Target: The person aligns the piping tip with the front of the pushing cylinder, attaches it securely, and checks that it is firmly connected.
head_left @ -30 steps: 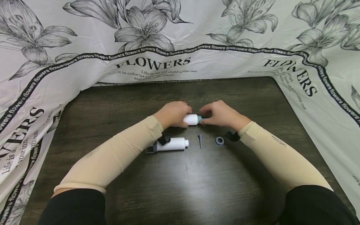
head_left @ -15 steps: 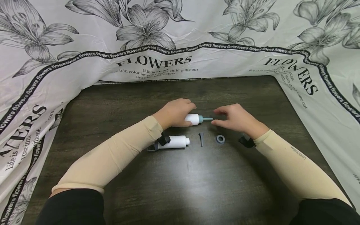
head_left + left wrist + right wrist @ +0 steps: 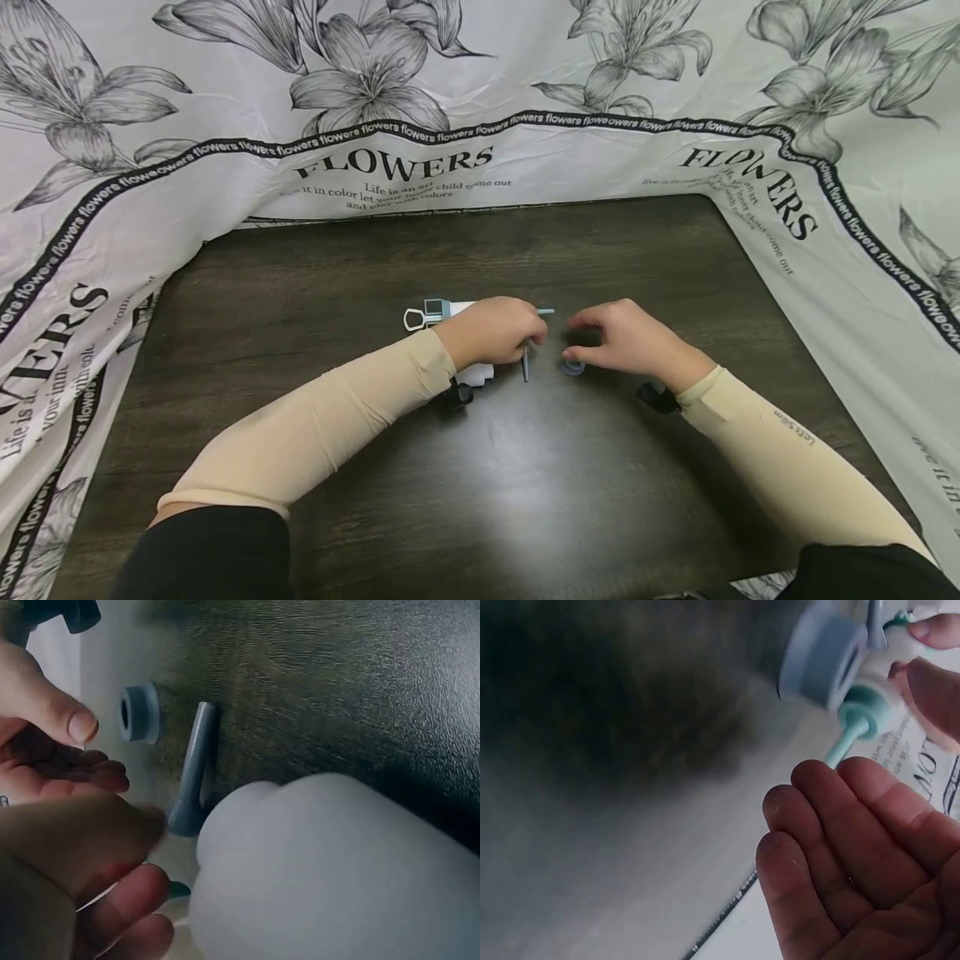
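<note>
The left grip (image 3: 498, 329) partly hides a nozzle (image 3: 526, 365) (right grip (image 3: 628, 343) near a grey ring (image 3: 574, 367)).

- Spreading dark brown, streaked with wood grain, over the table (image 3: 420, 500).
- Blooming in black line-drawn flowers across the white cloth (image 3: 592, 158), far side.
- Running beige down left sleeve (image 3: 322, 417) and right sleeve (image 3: 787, 467).
- Gleaming white on near tube (image 3: 474, 377) and far tube (image 3: 461, 308), teal on nozzle (image 3: 847, 745).
- Showing slate grey on peg (image 3: 195, 763), and on ring (image 3: 151, 712) at right.
</note>
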### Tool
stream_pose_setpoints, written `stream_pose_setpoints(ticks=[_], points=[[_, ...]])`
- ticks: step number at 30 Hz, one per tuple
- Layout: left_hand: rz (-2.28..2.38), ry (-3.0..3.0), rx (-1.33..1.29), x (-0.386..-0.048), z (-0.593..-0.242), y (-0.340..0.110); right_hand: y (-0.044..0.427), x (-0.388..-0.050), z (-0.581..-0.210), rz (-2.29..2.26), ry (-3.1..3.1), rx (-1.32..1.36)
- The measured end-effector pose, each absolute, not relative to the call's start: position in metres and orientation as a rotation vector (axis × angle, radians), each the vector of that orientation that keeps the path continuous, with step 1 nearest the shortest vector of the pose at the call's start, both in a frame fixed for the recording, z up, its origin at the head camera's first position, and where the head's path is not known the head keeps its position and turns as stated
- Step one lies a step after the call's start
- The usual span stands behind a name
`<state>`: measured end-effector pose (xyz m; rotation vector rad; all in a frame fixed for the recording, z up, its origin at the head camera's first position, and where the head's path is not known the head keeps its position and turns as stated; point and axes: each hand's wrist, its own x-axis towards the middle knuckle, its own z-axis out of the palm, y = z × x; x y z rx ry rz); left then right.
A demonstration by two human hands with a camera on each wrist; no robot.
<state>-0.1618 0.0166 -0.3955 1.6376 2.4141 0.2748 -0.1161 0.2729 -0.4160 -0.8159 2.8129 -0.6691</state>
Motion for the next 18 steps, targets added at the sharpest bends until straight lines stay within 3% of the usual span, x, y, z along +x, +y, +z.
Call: stream_pose_setpoints(ticks=[18], points=[[0.108, 2.38, 1.442, -0.161, -0.408, 0.036, 0.266, -0.11, -0.427, -0.569, 2.777, -0.989]])
